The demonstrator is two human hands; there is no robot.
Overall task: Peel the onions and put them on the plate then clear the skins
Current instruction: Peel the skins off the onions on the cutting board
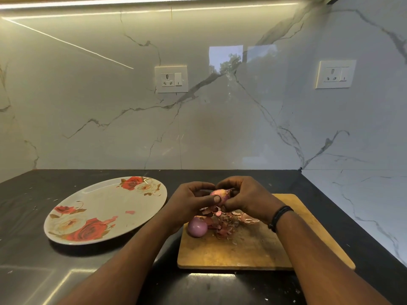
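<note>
Both hands meet above the far edge of the board (pixel 231 249). The left hand (pixel 189 201) and right hand (pixel 248 199) are closed together on one onion (pixel 220 193), thumbs pinching at loose skin; the onion is held clear of the board. A second onion (pixel 197 226), already peeled, lies at the board's near-left part, close to its left edge. Skins (pixel 226 223) are heaped mid-board, under the hands. The plate (pixel 92 194) sits on the counter (pixel 33 249) left of the board, apart from it, holding only what look like two or three pink scraps.

Risks, as judged: the peeled onion is round and near the board's left edge; a nudge from the left wrist could roll it onto the counter. Dry skins are light and could scatter off the board. The held onion could slip if the skin tears suddenly.

Clearance: open counter lies between board and plate; the path leftward is unobstructed. The board's near half is bare.
</note>
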